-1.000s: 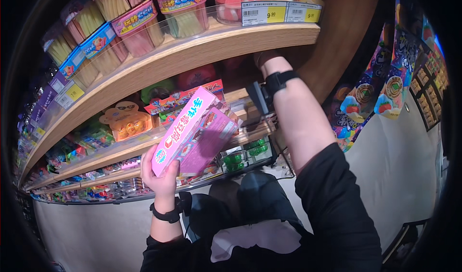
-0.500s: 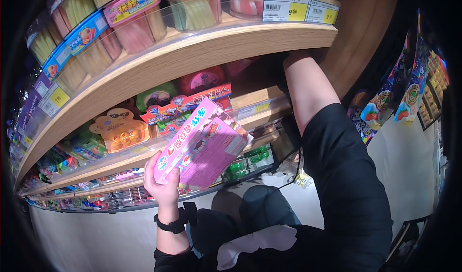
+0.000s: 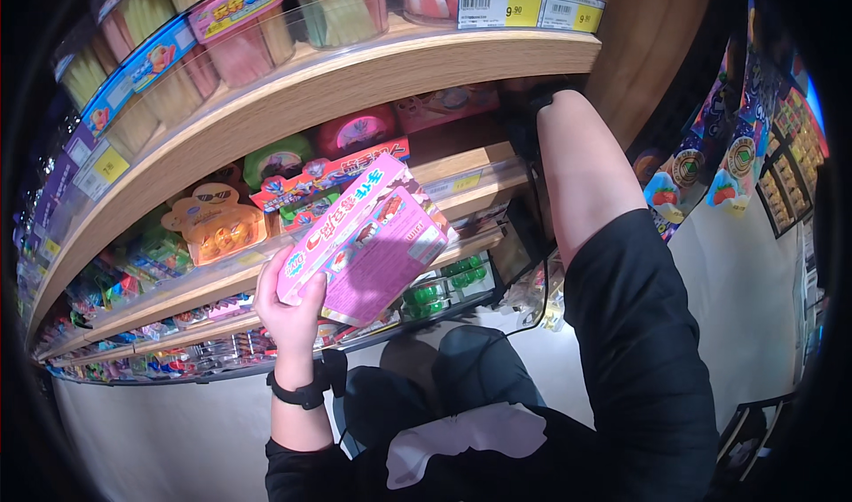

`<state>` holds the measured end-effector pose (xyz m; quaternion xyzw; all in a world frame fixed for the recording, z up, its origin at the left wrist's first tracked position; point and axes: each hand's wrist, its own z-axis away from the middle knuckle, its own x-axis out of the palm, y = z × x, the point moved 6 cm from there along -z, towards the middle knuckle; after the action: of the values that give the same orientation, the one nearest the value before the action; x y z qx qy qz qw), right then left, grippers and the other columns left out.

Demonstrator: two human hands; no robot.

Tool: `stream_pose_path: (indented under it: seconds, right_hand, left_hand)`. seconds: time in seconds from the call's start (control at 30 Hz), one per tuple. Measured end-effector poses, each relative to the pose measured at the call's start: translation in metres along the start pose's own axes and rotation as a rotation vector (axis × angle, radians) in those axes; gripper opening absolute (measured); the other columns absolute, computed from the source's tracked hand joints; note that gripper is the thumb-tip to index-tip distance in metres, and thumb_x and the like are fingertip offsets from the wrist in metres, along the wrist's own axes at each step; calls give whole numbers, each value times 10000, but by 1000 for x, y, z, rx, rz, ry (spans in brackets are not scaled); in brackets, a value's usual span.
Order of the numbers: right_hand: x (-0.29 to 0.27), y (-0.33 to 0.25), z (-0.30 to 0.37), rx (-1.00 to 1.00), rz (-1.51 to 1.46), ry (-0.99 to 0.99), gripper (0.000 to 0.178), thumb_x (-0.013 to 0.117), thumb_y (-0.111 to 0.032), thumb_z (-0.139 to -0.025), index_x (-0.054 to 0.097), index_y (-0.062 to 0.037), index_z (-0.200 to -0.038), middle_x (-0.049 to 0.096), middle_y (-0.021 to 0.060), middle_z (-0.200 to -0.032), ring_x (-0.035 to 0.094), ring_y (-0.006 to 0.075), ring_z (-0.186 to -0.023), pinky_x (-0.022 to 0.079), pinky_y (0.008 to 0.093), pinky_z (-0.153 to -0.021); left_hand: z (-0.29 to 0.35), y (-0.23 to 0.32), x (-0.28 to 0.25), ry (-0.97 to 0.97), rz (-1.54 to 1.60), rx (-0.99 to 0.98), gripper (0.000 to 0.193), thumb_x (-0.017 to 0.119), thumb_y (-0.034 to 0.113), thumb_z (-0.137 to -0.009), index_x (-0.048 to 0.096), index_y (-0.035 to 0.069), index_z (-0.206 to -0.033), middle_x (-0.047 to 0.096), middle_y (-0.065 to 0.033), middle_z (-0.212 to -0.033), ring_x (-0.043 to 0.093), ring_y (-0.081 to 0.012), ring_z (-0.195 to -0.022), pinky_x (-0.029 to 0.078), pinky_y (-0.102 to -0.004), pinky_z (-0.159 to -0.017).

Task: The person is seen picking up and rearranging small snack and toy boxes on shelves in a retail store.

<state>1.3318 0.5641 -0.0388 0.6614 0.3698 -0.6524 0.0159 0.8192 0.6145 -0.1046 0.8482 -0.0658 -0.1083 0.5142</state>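
Observation:
A pink cardboard box (image 3: pixel 355 267) with printed pictures is tilted in front of the shelves. My left hand (image 3: pixel 288 311) grips its lower left corner, thumb on the near face and fingers behind. My right forearm (image 3: pixel 590 151) reaches up into the dark gap at the right end of the middle shelf, under the wooden board above. The right hand itself is hidden in there, so its fingers and anything in them do not show. Deep in that gap, left of the arm, a pink-red package (image 3: pixel 444 104) lies on the shelf.
The curved wooden upper shelf (image 3: pixel 355 80) carries clear tubs of candy sticks (image 3: pixel 235 45). Beside the box stand a bear-shaped orange candy pack (image 3: pixel 217 222) and round green and red packs (image 3: pixel 355 129). Green balls in clear packs (image 3: pixel 426 300) sit lower down. Bright bags (image 3: pixel 737 160) hang at the right.
The view has shifted slightly, and more of the pink-red package inside the gap shows. My left hand still holds the box; my right arm remains reached into the shelf.

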Motion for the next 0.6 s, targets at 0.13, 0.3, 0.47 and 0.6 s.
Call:
stream_pose_path:
  seconds: [0.13,0.3,0.47,0.6]
  right_hand:
    - [-2,2,8,5,3,-8,380,556,-268,-784,544,1,-1054,609,157,-948,572,281,-873,441,338,-785]
    - [0,-8,16,1,-12,-29,376,556,-264,-784,548,-1,-1052,609,158,-955,572,287,-885,441,342,-792]
    - [-9,-12,23,4,-14,-23,372,556,-261,-783,552,-3,-1051,609,159,-962,573,294,-897,441,346,-800]
    - [-16,-24,34,-11,-53,-13,369,556,-258,-782,555,-5,-1051,609,159,-967,573,299,-907,441,349,-806]
  left_hand:
    - [-4,20,7,-46,-70,98,466,738,126,-616,563,-43,-1013,583,-121,-921,570,-181,-850,448,-295,-774]
    - [-1,42,14,-94,-191,218,466,762,153,-595,581,-39,-979,597,-132,-890,591,-193,-805,473,-294,-720]
    - [6,73,22,-150,-299,397,466,760,125,-583,581,-30,-985,598,-109,-880,584,-178,-800,459,-274,-733]
    - [4,92,20,-130,-282,470,470,783,181,-576,592,-16,-957,601,-119,-834,598,-197,-754,479,-283,-678]
